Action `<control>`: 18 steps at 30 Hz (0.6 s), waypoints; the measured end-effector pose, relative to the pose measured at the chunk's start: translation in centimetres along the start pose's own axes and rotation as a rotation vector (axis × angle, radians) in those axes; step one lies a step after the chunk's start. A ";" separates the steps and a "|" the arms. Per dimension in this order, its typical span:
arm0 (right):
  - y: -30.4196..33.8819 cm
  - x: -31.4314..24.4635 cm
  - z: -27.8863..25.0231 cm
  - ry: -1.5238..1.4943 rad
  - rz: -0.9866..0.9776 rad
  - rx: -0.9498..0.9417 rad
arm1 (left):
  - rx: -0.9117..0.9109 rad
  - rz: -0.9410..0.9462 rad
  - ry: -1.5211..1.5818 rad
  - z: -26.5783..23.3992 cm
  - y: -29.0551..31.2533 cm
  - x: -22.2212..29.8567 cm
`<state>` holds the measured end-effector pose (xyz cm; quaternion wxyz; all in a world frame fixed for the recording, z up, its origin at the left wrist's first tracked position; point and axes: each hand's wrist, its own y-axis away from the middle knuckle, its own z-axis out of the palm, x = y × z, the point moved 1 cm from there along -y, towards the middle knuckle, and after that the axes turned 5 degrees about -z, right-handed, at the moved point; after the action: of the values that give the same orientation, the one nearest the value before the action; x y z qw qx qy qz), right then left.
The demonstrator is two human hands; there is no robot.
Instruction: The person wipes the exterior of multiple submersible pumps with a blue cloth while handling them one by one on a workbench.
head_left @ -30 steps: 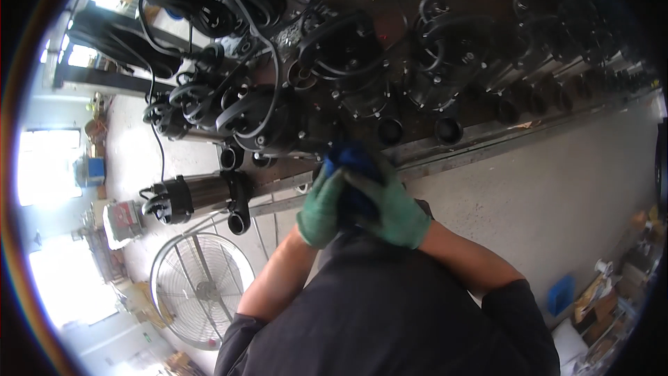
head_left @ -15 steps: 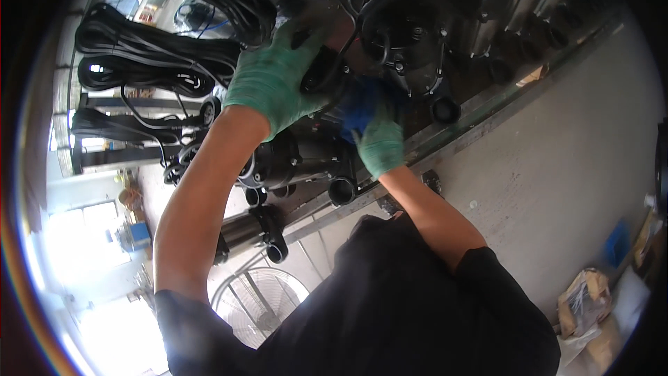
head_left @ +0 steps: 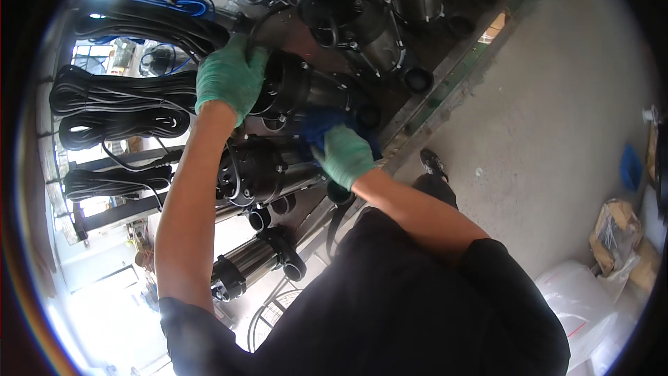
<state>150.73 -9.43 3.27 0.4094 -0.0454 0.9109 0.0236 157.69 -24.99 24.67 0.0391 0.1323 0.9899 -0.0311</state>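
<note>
Green-gloved left hand [head_left: 232, 80] at black pump [head_left: 289, 85], can't tell finger grip; right hand [head_left: 344, 155], nearer, fingers curled on blue cloth [head_left: 321, 122].

Your gloved left hand [head_left: 231, 80] rests at the black end of a pump [head_left: 289, 85] lying on the worktop [head_left: 296, 38]; your gloved right hand [head_left: 346, 157] holds a bunched blue cloth [head_left: 321, 124] beside the pump's steel body, towards the near edge. Coiled black cables [head_left: 125, 90] lie along the left edge.

- We see a grey floor [head_left: 536, 125] stretching along the right.
- We get strong glare from a window [head_left: 111, 317] at lower left, beside a pale wall [head_left: 89, 263].
</note>
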 end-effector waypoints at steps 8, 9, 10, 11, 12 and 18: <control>1.1 2.0 -0.7 -0.363 0.112 0.261 | 0.048 -0.044 0.049 0.9 0.4 -0.8; 0.3 1.7 -1.2 -0.382 0.147 0.277 | 0.051 -0.050 0.047 1.0 0.2 -0.6; -0.9 1.6 -2.4 -0.403 0.180 0.296 | 0.057 -0.054 0.042 0.9 0.0 -0.3; -2.1 1.8 -3.1 -0.427 0.217 0.315 | 0.060 -0.057 0.035 0.8 -0.1 -0.1; -3.1 2.7 -3.4 -0.270 0.306 0.080 | 0.044 -0.070 0.019 0.9 0.0 0.1; -4.5 4.9 -6.0 -0.164 0.325 -0.081 | -0.011 -0.143 -0.026 0.5 -0.3 0.2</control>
<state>143.44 -14.68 3.54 0.4708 0.0881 0.8682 0.1298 157.51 -25.24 24.15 0.0506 0.0604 0.9964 -0.0299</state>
